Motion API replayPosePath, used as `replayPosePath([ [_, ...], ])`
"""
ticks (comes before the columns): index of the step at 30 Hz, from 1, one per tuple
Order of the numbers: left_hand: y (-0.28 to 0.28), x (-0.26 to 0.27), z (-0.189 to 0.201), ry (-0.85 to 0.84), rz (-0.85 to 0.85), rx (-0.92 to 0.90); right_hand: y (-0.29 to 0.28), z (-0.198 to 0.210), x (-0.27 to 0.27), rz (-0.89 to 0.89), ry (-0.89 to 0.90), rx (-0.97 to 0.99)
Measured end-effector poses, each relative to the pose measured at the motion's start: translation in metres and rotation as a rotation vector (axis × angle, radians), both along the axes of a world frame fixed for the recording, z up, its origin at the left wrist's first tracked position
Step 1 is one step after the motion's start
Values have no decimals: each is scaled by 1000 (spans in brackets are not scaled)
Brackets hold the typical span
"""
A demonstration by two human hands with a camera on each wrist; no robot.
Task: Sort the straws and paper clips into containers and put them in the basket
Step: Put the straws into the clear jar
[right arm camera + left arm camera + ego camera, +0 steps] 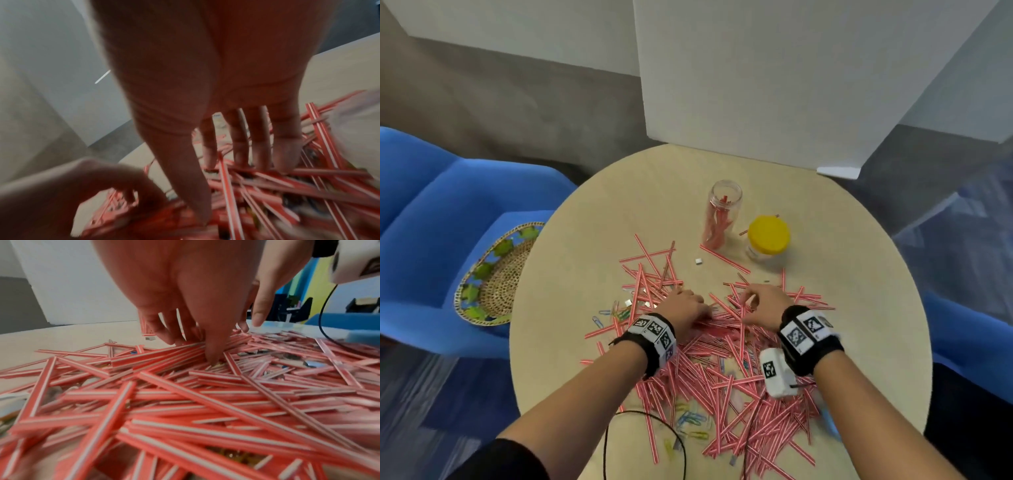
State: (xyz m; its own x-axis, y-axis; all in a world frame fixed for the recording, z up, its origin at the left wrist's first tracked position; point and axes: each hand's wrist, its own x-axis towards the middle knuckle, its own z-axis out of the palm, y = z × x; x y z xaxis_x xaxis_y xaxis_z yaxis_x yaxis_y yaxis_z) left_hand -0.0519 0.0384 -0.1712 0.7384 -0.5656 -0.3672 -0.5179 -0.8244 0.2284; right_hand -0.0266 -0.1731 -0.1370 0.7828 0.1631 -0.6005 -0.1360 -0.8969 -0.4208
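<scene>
A big heap of red-and-white striped straws [722, 370] covers the near half of the round table [571, 246], with coloured paper clips [691, 419] mixed in and more paper clips [602, 313] at its left edge. My left hand [688, 305] reaches into the heap's middle; the left wrist view shows a bundle of straws [156, 353] pinched between its thumb and fingers. Close beside it, my right hand [760, 303] sets spread, mostly straight fingers [261, 146] on the straws. A clear open jar [722, 212] holds several straws. A yellow-lidded jar [768, 240] stands to its right.
A woven basket [493, 274] with a green leaf rim lies on the blue chair [431, 222] left of the table. A white board [756, 85] stands at the table's far edge. A black cable [619, 416] loops over the near edge. A small white piece [699, 261] lies by the jars.
</scene>
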Motion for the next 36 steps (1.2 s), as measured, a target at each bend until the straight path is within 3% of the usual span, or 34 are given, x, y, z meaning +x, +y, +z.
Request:
replayPosePath([
  [5,-6,-8,3,-37,-4,-6,16,-20,-28,13,-22,-219],
  [9,-1,-9,13,-43,51,-81,19,-24,-32,-56,-68,-191],
  [15,30,2,38,-130,459,-524,22,-16,-29,-127,-94,-168],
  [17,38,6,47,-140,569,-657,28,-14,-32,-65,-156,-230],
  [20,45,10,52,-80,586,-744,47,-12,-35,104,-248,-254],
  [25,55,12,58,25,669,-959,86,-13,-37,324,-213,-294],
  [29,59,16,62,60,806,-1147,100,-14,-36,292,-174,-314],
  [36,57,26,44,254,1079,-1266,99,-18,-32,380,-174,-356],
])
